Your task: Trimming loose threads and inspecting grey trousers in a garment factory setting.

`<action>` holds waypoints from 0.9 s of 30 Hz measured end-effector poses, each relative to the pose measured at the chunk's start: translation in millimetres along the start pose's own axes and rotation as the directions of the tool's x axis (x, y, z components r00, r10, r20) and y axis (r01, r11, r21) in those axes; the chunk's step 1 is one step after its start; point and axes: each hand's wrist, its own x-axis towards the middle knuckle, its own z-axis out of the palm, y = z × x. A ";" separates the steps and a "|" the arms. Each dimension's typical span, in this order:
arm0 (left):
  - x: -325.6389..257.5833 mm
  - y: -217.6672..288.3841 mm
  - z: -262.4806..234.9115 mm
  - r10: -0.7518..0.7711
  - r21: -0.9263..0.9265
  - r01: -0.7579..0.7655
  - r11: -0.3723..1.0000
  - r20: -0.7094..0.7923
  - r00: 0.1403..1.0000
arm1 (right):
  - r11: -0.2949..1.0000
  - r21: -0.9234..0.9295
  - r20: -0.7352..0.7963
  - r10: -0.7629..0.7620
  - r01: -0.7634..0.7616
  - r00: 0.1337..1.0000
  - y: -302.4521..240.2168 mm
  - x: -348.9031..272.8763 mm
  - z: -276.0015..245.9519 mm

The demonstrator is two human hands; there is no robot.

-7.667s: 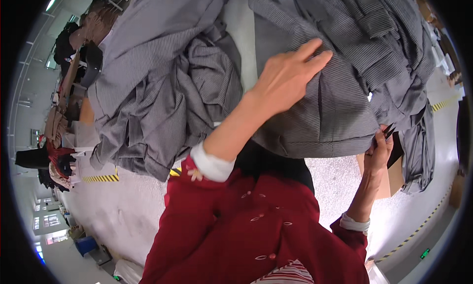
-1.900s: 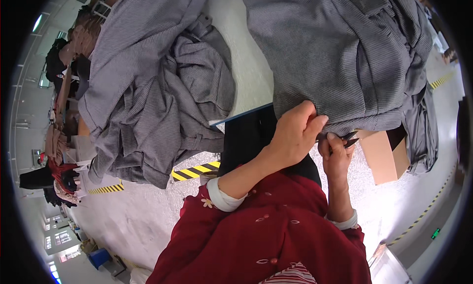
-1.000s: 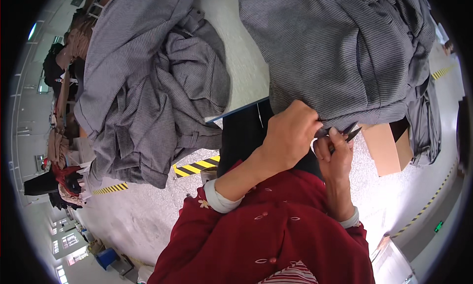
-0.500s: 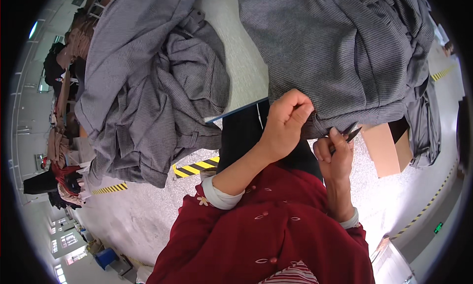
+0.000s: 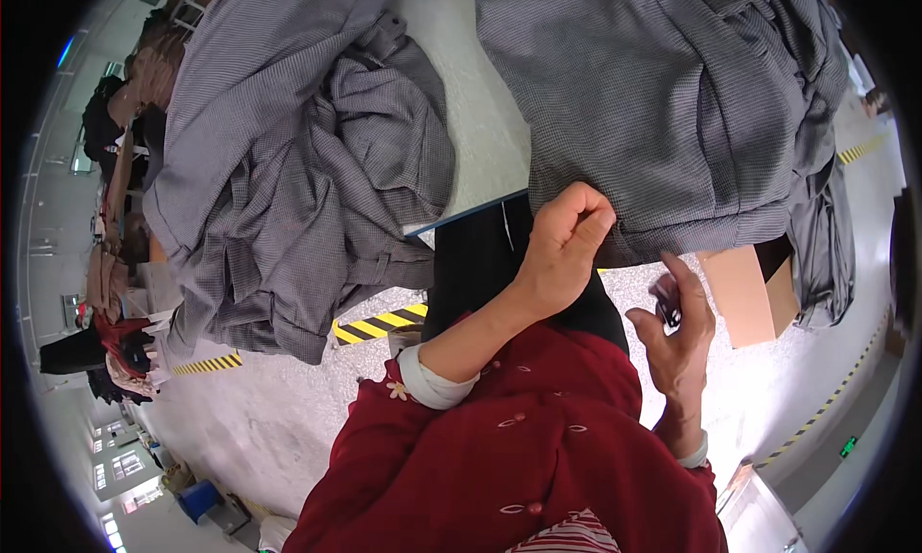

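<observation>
My left hand (image 5: pixel 567 251) pinches the lower edge of a dark grey, finely checked garment (image 5: pixel 624 121), at what looks like the waistband of a pair of trousers. Just below that edge, to the right, my right hand (image 5: pixel 680 337) keeps small dark thread snips (image 5: pixel 665 299) in its curled fingers. Its thumb and index finger are spread apart, and the index fingertip is close to the cloth edge. The snips are partly hidden by the fingers, and their blades do not show plainly. More grey checked garments (image 5: pixel 307 188) lie crumpled in a heap on the left.
The pale tabletop (image 5: pixel 485 121) shows between both heaps, its blue-edged corner towards me. An open cardboard box (image 5: pixel 738 299) stands below on the right, beside hanging grey cloth (image 5: pixel 823 255). Yellow-black tape (image 5: pixel 384 324) marks the floor. Brown and dark garments (image 5: pixel 120 246) are piled far left.
My right hand has drawn down and slightly right from the cloth edge, its thumb and index finger opening; the snips' blades no longer point out past the fingers. My left hand keeps its pinch.
</observation>
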 end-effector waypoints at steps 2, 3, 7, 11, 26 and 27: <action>-0.1 0.6 -1.6 0.003 0.046 -0.002 0.999 -0.022 1.000 | 0.995 -0.068 0.080 -0.062 0.068 0.995 -1.2 12.8 -3.1; 0.6 0.9 -0.2 0.003 0.041 -0.002 0.999 -0.019 1.000 | 0.981 -0.134 0.162 -0.115 0.138 0.980 -1.3 18.1 -4.8; 2.9 2.8 3.9 0.019 0.042 -0.017 0.999 -0.040 0.999 | 0.867 -0.441 0.220 -0.149 0.234 0.964 -2.7 30.8 -0.6; 3.6 9.1 5.0 0.015 0.066 -0.011 0.998 -0.069 0.998 | 0.828 -0.503 0.230 -0.150 0.250 0.961 -2.6 34.7 5.0; -34.9 -1.7 -32.0 -0.037 0.069 0.052 0.996 -0.201 0.979 | 0.990 -0.137 0.003 -0.019 0.019 1.000 24.5 13.0 1.6; -47.2 -15.8 -44.8 -0.089 0.052 0.105 0.993 -0.239 0.967 | 0.997 -0.065 -0.031 0.029 -0.031 0.999 35.9 7.4 2.9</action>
